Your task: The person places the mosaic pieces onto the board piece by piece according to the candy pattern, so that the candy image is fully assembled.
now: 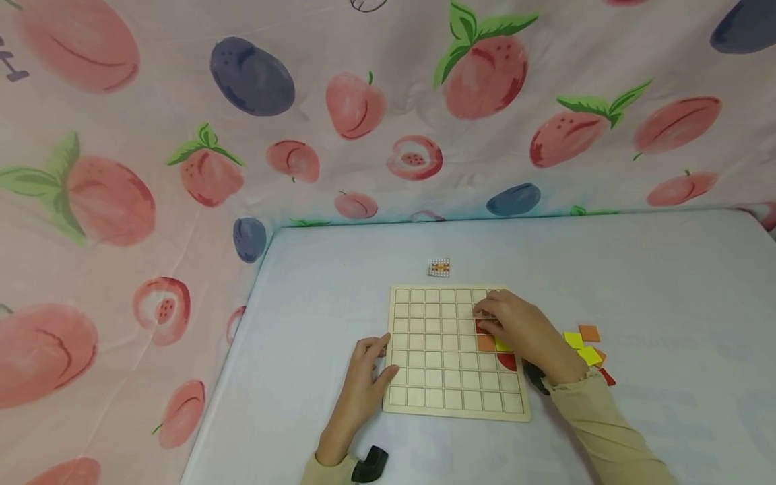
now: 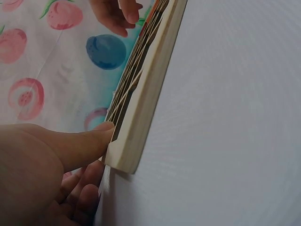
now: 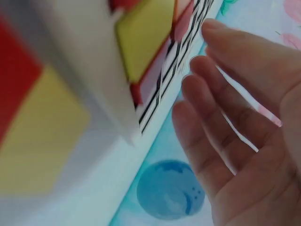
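Observation:
A pale wooden grid board [image 1: 433,347] lies on the table. In its right-hand cells are a red piece [image 1: 481,327], an orange square [image 1: 486,343], a yellow piece [image 1: 502,345] and a red piece with a curved edge [image 1: 506,362]. My right hand [image 1: 521,330] hovers over the board's upper right cells. In the right wrist view its fingers [image 3: 202,132] are spread, with no piece visible between them. My left hand [image 1: 359,387] rests at the board's left edge. In the left wrist view its straight thumb [image 2: 82,147] touches the rim; the other fingers are partly hidden.
Right of the board, partly behind the right forearm, lie loose yellow pieces [image 1: 573,340], orange pieces [image 1: 589,333] and a red piece [image 1: 607,377]. A small patterned card [image 1: 439,267] lies beyond the board. A fruit-print cloth [image 1: 376,60] hangs behind the white table [image 1: 315,296].

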`<state>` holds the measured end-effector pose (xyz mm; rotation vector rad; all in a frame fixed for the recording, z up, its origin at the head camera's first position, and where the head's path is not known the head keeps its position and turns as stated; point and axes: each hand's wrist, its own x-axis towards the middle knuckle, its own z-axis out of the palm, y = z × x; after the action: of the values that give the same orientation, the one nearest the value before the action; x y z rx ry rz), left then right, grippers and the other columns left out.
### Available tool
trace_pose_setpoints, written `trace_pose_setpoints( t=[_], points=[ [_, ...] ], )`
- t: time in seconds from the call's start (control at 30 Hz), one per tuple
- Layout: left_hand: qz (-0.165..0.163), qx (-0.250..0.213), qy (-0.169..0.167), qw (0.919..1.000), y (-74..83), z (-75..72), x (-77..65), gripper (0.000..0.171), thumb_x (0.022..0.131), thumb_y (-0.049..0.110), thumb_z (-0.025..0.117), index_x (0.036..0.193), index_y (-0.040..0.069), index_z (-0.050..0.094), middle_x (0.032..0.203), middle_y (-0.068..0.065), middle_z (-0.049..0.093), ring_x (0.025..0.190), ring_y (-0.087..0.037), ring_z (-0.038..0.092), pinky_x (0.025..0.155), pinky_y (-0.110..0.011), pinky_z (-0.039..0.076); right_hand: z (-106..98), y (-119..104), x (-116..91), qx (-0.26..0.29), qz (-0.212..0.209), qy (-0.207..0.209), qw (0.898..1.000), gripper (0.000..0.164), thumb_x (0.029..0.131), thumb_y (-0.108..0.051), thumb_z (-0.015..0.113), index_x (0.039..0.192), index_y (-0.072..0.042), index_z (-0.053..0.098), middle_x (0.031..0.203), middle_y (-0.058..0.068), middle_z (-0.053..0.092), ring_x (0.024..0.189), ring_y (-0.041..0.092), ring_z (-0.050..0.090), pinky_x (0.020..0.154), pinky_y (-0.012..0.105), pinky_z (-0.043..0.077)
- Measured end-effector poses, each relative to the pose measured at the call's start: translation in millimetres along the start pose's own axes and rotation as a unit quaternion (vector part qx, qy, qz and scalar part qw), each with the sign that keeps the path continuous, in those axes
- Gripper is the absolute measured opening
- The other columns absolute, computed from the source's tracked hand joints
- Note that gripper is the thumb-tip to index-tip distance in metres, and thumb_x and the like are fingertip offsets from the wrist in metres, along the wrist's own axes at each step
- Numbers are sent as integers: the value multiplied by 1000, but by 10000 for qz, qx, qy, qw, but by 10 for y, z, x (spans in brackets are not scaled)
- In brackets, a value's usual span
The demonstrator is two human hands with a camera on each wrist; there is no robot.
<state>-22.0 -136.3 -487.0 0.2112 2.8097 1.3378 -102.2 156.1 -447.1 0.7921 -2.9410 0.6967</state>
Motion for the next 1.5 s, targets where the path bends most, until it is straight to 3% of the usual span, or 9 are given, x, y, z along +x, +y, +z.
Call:
trace_pose_setpoints(
  t=[0.33,0.53,0.73,0.97,1.2,1.5],
  points=[
    [-60,-41,-32,10000,0,-15,-2,57,93,10,68,145,3,48,127,-9,49,111,-19,51,87,-30,46,-155,45,-117,-307,86,-221,9992,17,88,-17,77,101,-8,75,98,2,65,93,19,58,80,37,55],
    [-114,-38,-47,9999,5,-19,-14,57,93,11,69,145,3,48,127,-9,49,111,-19,51,88,-30,46,-236,77,-229,-430,-104,-225,9988,13,86,-9,77,98,-6,75,101,6,66,96,24,60,81,40,55],
    [-120,-35,-21,9999,-3,-9,-20,57,93,10,69,145,3,48,127,-8,49,111,-18,51,88,-30,46,-280,94,-343,-364,0,-298,9989,14,86,-8,76,100,-6,74,101,5,65,95,24,59,80,40,56],
    [-54,-95,-38,9999,-7,-3,-20,56,93,10,68,145,2,48,126,-8,49,110,-19,51,88,-30,46,-310,102,-497,-427,-115,-102,9990,20,80,-11,82,99,-8,75,97,2,64,93,21,59,77,35,56],
    [-93,-89,-51,9999,-7,4,-17,56,93,10,68,145,3,48,127,-8,49,110,-18,50,87,-29,45,-310,101,-600,-428,86,-180,9989,22,76,-13,85,96,-11,76,97,2,65,89,18,58,74,34,56],
    [-89,-80,-44,9999,-2,1,-11,57,93,11,68,145,4,48,126,-7,49,110,-18,50,87,-29,46,-273,156,-711,-198,203,-351,9990,19,76,-17,86,90,-20,72,91,-9,62,81,7,51,69,27,51]
  ],
)
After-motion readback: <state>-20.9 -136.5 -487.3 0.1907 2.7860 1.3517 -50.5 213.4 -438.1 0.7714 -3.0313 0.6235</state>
